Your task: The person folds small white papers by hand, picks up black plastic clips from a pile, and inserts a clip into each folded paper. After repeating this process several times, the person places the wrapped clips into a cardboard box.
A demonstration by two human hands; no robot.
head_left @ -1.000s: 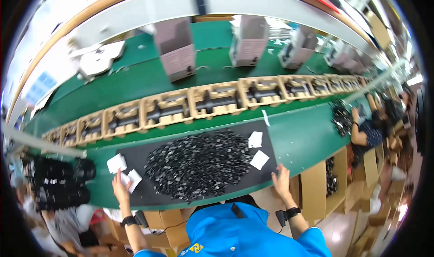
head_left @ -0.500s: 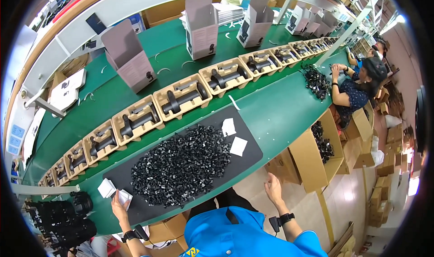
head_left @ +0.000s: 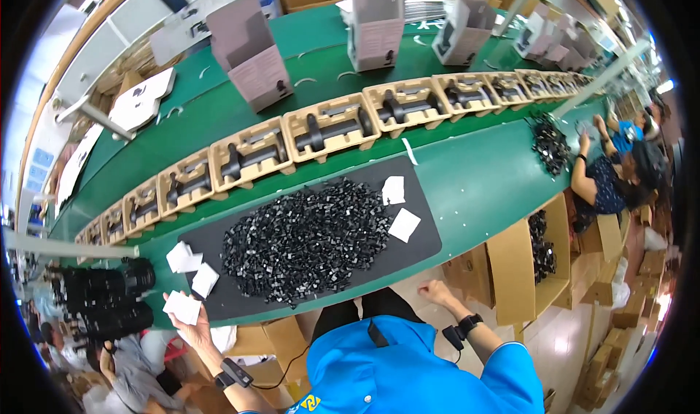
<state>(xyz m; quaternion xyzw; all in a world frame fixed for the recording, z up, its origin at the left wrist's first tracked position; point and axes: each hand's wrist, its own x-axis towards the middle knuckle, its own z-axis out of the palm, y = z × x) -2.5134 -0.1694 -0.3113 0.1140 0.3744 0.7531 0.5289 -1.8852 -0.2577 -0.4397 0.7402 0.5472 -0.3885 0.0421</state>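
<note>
Paper: white, flat, square paper-like piece (head_left: 182, 308), pinched in the left grip (head_left: 194, 331), seen over the near edge of the long green desk (head_left: 470, 195); single sheet or thin stack, impossible to tell.
Left pinch: around the borders, fingers on the far side, thumb toward the right. Could slip and fall floorward, from too loose a hold so near the edge.
Right hand: right grip (head_left: 436, 291), loosely curled beyond the near edge, nothing visible inside; whether fully pressed together, impossible to tell. Could come too late to a dropped sheet, being well apart from the left.
Left whites: loose white paper squares (head_left: 205, 279) near the left end of the dark grey rectangular mat (head_left: 426, 235), some overlapping. Could cling and lift as two, through thinness and overlap.
Pile: heaped small black glossy parts (head_left: 306, 243) on the mat, near those squares. Could scatter off the mat, from a sleeve or wrist sweeping low.
Wrist: small black strapped-on device (head_left: 235, 372) with a thin black cable (head_left: 293, 361). Could snag on brown cardboard (head_left: 284, 341) below, through slack and a quick reach.
</note>
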